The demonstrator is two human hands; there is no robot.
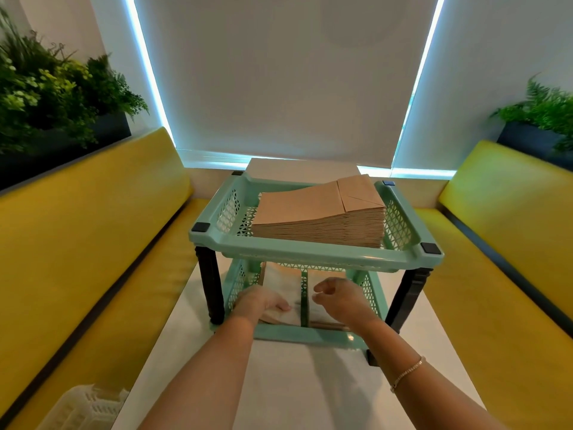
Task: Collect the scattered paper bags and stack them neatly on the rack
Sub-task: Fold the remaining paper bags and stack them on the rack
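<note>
Head view: left hand [262, 304] reaches into rack [313, 257] lower tier, fingers nearly flat, pressing pale paper bags [283, 285] lying there. Right hand [339, 297] hovers beside, fingers loosely curled, holding nothing. Upper tier holds neat brown bag stack [322, 217]. Rack stands on white table [297, 386] between yellow benches [77, 243].

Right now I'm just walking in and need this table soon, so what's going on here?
A person is stacking paper bags on a green two-tier rack on the white table. The top tier already holds a neat stack of brown bags. Both hands reach into the lower tier: the left hand rests on pale bags lying there, and the right hand hovers beside it with fingers loosely curled, holding nothing that shows.
</note>
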